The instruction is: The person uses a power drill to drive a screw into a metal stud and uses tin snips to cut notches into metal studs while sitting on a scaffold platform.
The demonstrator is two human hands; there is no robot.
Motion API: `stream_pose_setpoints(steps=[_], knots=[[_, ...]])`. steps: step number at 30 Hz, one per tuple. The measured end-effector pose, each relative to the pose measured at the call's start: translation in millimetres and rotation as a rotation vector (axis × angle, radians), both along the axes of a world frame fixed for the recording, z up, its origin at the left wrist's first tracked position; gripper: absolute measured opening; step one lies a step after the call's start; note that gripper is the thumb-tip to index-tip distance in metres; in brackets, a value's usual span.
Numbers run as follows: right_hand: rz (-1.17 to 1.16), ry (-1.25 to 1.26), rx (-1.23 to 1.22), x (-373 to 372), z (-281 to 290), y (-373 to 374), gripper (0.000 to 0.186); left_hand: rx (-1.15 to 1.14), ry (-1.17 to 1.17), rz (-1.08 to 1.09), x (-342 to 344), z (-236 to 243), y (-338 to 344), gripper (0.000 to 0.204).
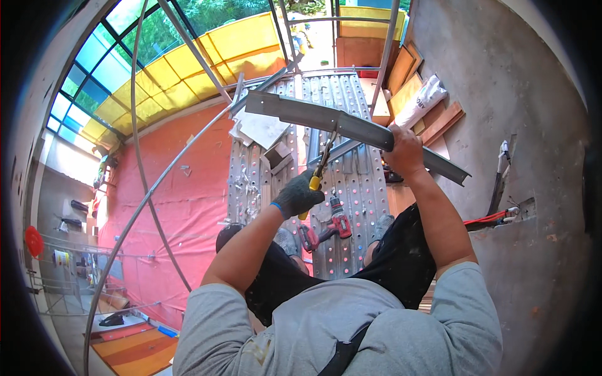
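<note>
My left hand (298, 195), in a dark glove, is closed round the yellow handles of a pair of tin snips (323, 164). The snips point upward, and their jaws meet the lower edge of a long grey metal channel (295, 113), where it bends slightly. My bare right hand (404, 151) grips this channel right of the snips. The channel slants across in front of me, its right end lower and beyond my right wrist. Whether the jaws have bitten into the metal is too small to tell. Below the snips, a red and black cordless drill (335, 227) lies between my feet.
I am on a perforated metal platform (244, 169) holding white board pieces (264, 128) and more metal channels. Scaffold poles (150, 194) rise at the left above red sheeting (182, 156). At the right are a white sack (423, 101), wooden boards (442, 124) and a grey wall (501, 94).
</note>
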State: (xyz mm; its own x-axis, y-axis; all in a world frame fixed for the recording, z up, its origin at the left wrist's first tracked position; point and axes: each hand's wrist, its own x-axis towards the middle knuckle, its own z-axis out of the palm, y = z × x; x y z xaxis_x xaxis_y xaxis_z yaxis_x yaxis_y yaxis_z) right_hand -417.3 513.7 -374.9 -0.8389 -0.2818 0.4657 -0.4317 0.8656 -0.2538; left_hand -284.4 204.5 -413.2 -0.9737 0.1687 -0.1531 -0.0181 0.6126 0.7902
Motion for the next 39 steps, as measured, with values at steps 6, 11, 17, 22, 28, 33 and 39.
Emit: stream_pose_setpoints(steps=[6,11,17,22,28,33,39], knots=[[-0.004,-0.005,0.039,-3.5,-1.5,-1.5,0.043,0.037,-0.013,0.060,7.1,5.1,6.3,0.043],[0.012,-0.070,0.065,-4.0,-1.6,-3.6,0.048,-0.054,-0.013,0.107,13.6,6.4,11.6,0.038],[0.008,-0.146,0.035,-1.6,2.7,-5.6,0.048,-0.057,-0.071,0.141,11.6,2.3,6.6,0.037],[0.003,-0.209,0.001,9.6,16.7,-14.7,0.034,-0.078,0.017,0.154,16.3,8.1,3.2,0.039],[0.007,-0.179,0.003,12.7,19.0,-13.7,0.034,-0.120,0.063,0.159,15.0,3.4,3.1,0.036],[-0.016,-0.179,0.045,13.4,19.0,-11.6,0.034,-0.133,0.031,0.187,10.6,0.5,6.1,0.032],[-0.032,-0.166,0.002,12.5,11.1,-14.5,0.032,-0.175,0.184,0.147,5.6,-11.3,-3.8,0.030]])
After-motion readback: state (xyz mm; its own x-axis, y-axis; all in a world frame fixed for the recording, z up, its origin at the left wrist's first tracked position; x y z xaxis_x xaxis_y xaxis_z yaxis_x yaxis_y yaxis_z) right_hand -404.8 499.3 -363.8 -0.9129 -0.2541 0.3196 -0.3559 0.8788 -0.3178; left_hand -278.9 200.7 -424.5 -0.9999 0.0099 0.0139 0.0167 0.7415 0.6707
